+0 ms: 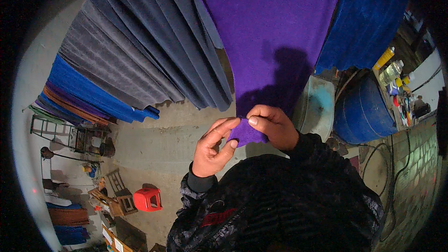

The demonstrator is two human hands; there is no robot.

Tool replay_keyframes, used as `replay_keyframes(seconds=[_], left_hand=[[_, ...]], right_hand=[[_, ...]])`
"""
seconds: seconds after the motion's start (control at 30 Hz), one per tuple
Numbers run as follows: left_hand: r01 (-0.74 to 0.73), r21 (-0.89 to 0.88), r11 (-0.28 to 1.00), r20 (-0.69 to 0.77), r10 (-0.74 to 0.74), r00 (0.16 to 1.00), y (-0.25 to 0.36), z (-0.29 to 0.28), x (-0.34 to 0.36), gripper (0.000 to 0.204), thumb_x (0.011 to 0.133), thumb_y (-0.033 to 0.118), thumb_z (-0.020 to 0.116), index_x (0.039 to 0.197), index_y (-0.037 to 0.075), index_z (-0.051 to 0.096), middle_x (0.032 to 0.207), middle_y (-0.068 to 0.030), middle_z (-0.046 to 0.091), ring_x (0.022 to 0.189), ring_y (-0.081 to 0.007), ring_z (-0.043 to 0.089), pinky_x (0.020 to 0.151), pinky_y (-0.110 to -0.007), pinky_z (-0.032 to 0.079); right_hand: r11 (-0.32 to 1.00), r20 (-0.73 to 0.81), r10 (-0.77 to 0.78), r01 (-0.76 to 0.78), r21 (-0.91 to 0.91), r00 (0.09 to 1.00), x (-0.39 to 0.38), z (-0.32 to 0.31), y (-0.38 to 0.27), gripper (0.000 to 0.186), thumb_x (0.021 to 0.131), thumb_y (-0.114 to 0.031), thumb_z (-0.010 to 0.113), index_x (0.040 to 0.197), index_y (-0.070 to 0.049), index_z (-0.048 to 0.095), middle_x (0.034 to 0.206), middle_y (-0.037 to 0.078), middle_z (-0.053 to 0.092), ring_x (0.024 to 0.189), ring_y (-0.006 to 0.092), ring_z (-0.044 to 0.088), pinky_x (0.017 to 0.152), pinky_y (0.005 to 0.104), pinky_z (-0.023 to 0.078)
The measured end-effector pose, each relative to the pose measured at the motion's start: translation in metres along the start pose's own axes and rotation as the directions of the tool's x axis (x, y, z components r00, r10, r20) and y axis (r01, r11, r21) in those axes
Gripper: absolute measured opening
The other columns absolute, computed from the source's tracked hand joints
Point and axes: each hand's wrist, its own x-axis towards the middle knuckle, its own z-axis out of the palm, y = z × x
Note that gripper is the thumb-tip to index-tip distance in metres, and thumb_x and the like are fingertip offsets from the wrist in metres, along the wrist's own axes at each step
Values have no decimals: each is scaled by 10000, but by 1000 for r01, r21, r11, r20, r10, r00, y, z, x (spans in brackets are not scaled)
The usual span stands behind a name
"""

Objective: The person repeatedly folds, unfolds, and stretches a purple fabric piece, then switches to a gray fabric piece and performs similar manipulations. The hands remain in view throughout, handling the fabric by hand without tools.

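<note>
A long purple cloth point(275, 18) hangs down from the top centre, with a shadow across its lower part. My left hand point(215, 147) pinches the bottom corner of this cloth between thumb and fingers. Just to its right, my right hand point(273, 126) grips the folded lower edge, thumb on top. A small flap of the purple fabric shows between my two hands.
Grey cloths point(149, 37) and blue cloths point(354, 14) hang on either side. At the right are a blue barrel point(361, 109), a pale tub point(311, 105), bottles point(391, 70) and hoses. A red stool point(147, 198) and wooden chairs point(116, 191) stand lower left.
</note>
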Motion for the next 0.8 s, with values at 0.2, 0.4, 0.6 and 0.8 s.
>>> replay_keyframes(seconds=[0.2, 0.4, 0.6, 0.8], left_hand=[[67, -112, 991, 22, -65, 998, -3, 0, 0, 520, 954, -35, 690, 1465, -2, 603, 1423, -102, 586, 1130, -146, 560, 1018, -303, 445], [79, -164, 983, 39, -74, 997, -4, 2, 2, 538, 963, -37, 679, 1491, 0, 579, 1453, -100, 554, 1164, -149, 553, 1048, -305, 431], [92, -182, 979, 49, -84, 995, -6, 3, 2, 543, 969, -39, 673, 1501, -1, 569, 1474, -99, 537, 1202, -149, 553, 1067, -305, 425], [93, -205, 974, 39, -86, 995, -8, 3, 2, 559, 972, -45, 670, 1517, -2, 550, 1477, -93, 534, 1196, -143, 552, 1058, -298, 429]], right_hand=[[1000, 2, 3, -3, 25, 1000, -1, -3, 0, 190, 1072, -222, 596, 1038, -50, 671, 831, -63, 575, 769, 35, 501, 692, 251, 416], [1000, -8, 11, -11, 25, 1000, -2, -5, 0, 180, 1072, -209, 596, 1034, -51, 672, 828, -63, 574, 771, 36, 503, 696, 251, 415], [999, -5, 19, -19, 51, 1000, -1, -6, 0, 181, 1069, -210, 598, 1034, -50, 675, 830, -62, 580, 771, 38, 506, 698, 254, 416], [997, 57, 41, -45, 65, 998, -2, -11, -1, 157, 1070, -196, 618, 1048, -48, 664, 903, -61, 604, 837, 37, 530, 746, 257, 443]])
